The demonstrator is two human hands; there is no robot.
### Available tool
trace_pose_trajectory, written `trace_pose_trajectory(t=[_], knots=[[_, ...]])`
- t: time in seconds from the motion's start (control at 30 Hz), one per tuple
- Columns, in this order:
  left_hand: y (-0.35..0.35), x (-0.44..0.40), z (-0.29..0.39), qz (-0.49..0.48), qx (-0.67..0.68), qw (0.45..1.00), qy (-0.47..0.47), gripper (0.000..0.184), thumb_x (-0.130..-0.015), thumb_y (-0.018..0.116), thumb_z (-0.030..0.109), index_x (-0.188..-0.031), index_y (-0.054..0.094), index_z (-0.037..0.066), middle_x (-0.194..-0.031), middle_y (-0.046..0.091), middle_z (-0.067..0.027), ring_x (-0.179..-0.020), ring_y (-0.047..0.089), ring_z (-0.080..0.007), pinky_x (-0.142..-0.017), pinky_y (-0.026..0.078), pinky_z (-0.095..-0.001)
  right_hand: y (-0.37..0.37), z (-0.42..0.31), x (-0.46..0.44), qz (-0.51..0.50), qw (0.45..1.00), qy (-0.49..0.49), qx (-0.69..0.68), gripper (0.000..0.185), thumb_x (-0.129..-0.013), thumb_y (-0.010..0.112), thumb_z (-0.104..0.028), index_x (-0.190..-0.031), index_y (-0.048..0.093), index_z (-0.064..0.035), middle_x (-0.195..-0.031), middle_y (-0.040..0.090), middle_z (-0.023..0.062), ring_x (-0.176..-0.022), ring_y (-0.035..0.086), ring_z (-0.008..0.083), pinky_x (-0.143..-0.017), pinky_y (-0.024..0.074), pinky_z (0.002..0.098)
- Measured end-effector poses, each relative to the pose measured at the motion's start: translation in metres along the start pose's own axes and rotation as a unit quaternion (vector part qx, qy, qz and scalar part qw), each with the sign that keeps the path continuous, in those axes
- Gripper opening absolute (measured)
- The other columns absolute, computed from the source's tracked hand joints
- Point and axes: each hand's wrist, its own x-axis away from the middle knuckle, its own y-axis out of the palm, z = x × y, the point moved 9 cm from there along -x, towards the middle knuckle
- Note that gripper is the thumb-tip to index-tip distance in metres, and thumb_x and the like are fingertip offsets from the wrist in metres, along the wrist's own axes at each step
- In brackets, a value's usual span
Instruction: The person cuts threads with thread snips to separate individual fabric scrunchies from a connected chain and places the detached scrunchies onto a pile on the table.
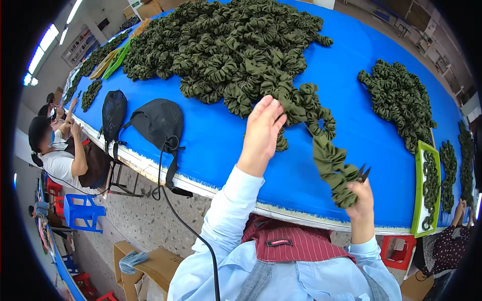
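Observation:
Dark green fabric scrunchies lie in a large pile (pixel 221 55) on the blue-covered table (pixel 291 175). At the near edge of that pile is my left hand (pixel 263 129), palm partly showing and fingers stretched out beside a scrunchie; whether they touch it I cannot tell. My right hand (pixel 362 203), nearer the table's front edge, is closed around the lower end of a string of scrunchies (pixel 329 158). Dark pointed blades of small thread snips (pixel 364 172) stick up from the same hand, their handles hidden. The string reaches up toward the pile.
A smaller scrunchie heap (pixel 399 103) lies right, near a green-rimmed tray (pixel 419 220) holding more. Two black mesh bags (pixel 158 120) sit at the left, a cord hanging past my arm. Co-workers sit at both ends. A blue stool (pixel 83 210) and a cardboard box (pixel 158 271) stand on the floor.

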Motion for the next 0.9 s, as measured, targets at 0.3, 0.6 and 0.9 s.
trace_pose_trajectory(t=[0.3,0.6,0.9], knots=[[-0.027,-0.082,0.049,0.079,-0.121,0.985,0.099,0.033,-0.087,0.059,0.012,-0.115,0.049,-0.004,-0.102,0.057,-0.0142,-0.096,0.054,-0.0226,-0.086,0.045,-0.034,0.032,0.023,0.005,-0.07,0.997,0.033,-0.011,0.029,-0.068,0.054,0.004,-0.097,0.058,0.0038,-0.084,0.062,0.0108,-0.069,0.056,0.016,-0.065,0.0451,0.0245],[-0.09,-0.272,0.071,0.106,-0.001,0.993,0.056,0.035,-0.09,0.053,0.012,-0.114,0.046,-0.013,-0.102,0.054,-0.0191,-0.087,0.055,-0.0216,-0.071,0.049,-0.0293,0.045,0.006,-0.004,-0.093,0.995,0.007,0.038,0.024,-0.068,0.055,0.005,-0.091,0.058,0.0037,-0.079,0.062,0.0097,-0.065,0.054,0.0141,-0.062,0.0437,0.0239],[0.009,-0.226,0.13,-0.049,0.131,0.988,0.071,0.014,-0.094,0.045,0.013,-0.084,0.04,0.004,-0.07,0.039,-0.0033,-0.057,0.032,-0.0118,-0.05,0.027,-0.0249,-0.01,-0.003,-0.002,-0.045,0.999,0.028,0.008,0.027,-0.061,0.058,0.004,-0.087,0.058,0.0059,-0.074,0.062,0.0104,-0.06,0.054,0.0164,-0.061,0.0447,0.0263]])
